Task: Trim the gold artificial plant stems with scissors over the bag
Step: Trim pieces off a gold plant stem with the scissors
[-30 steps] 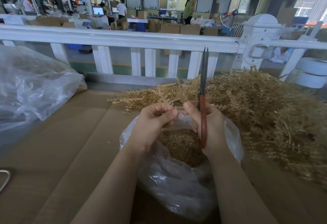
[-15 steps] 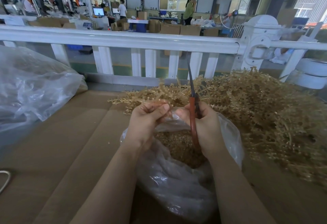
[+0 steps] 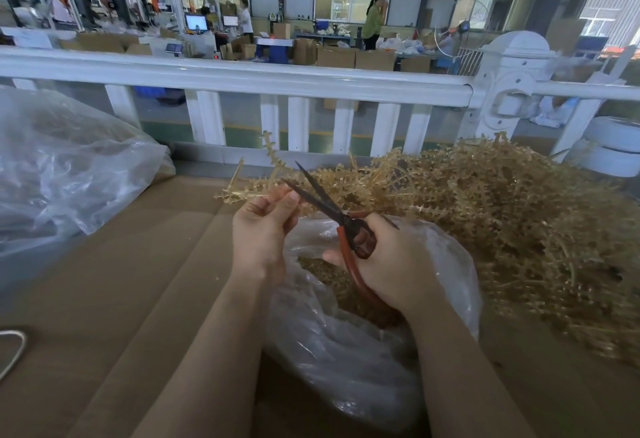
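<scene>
— Starting nearest, what sits below the wrists?
— A clear plastic bag (image 3: 363,361) on the brown counter (image 3: 104,299), mouth open, with gold trimmings (image 3: 322,271) heaped inside. Both forearms come in from six o'clock and meet over it.

— And the hands?
— The left hand (image 3: 261,233) has its fingers (image 3: 289,200) pressed together, pinching a gold stem (image 3: 242,192) whose spiky branches reach toward eleven and twelve o'clock. The right hand (image 3: 391,264) is wrapped around the red handles of the scissors (image 3: 341,219), fingers curled through the loops; the blades stand parted, tips pointing to ten o'clock, just beside the left fingertips.

— Beyond them?
— A big pile of gold stems (image 3: 502,216) fills the counter from one to three o'clock. At nine o'clock lies a second, bulging clear bag (image 3: 62,167). Farther off runs a white railing (image 3: 242,77), with people and cardboard boxes behind.
</scene>
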Tool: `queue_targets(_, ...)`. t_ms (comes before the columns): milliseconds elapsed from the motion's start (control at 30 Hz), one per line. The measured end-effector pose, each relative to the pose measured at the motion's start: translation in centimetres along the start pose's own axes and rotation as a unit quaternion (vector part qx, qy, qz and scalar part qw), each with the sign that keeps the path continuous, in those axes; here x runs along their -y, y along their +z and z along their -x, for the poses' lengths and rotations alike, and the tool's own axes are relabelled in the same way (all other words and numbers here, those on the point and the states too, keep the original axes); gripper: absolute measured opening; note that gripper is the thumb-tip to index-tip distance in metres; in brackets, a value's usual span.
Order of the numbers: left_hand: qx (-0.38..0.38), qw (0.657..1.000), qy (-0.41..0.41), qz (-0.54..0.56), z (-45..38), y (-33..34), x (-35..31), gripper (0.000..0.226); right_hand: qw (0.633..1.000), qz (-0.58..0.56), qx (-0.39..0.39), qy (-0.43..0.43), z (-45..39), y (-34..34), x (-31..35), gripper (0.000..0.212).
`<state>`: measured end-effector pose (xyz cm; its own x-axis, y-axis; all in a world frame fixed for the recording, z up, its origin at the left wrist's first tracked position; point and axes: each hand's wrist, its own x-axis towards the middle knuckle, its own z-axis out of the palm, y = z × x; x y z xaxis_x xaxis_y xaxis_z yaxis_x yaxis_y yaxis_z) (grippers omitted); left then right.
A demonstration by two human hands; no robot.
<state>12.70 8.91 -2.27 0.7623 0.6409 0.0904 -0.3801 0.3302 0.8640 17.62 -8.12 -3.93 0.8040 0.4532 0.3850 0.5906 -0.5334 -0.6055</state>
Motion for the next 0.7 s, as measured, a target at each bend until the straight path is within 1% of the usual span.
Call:
queue_targets(167, 0.028, 0.998, 0.034, -0.038, 0.03, -0.04, 0.14, 0.018, 1.0, 0.029, 0.007, -0.002, -0.03, 0.17, 0.07, 0.068)
queue_targets(300, 0.055, 0.992, 0.064, -0.089, 0.23, -0.09, 0.37, 0.019, 1.0, 0.025, -0.004, 0.005, -0.05, 0.25, 0.09, 0.065)
queue_targets(400, 0.065, 0.989, 0.076, -0.108, 0.26, -0.2, 0.43, 0.013, 1.0, 0.015, -0.011, 0.007, 0.0, 0.26, 0.15, 0.064)
queue_targets(467, 0.072, 0.989, 0.081, -0.104, 0.24, -0.28, 0.38, 0.008, 1.0, 0.014, -0.016, 0.005, 0.01, 0.22, 0.23, 0.067)
queue_targets(567, 0.081, 0.988, 0.083, -0.102, 0.29, -0.32, 0.29, 0.012, 1.0, 0.014, -0.012, 0.007, -0.01, 0.19, 0.26, 0.074)
queue_targets(667, 0.085, 0.988, 0.084, -0.098, 0.3, -0.4, 0.21, 0.007, 1.0, 0.022, -0.018, 0.004, 0.0, 0.13, 0.29, 0.068)
queue_targets(700, 0.087, 0.988, 0.085, -0.099, 0.27, -0.42, 0.21, 0.005, 1.0, 0.024, -0.02, 0.003, -0.01, 0.09, 0.34, 0.069)
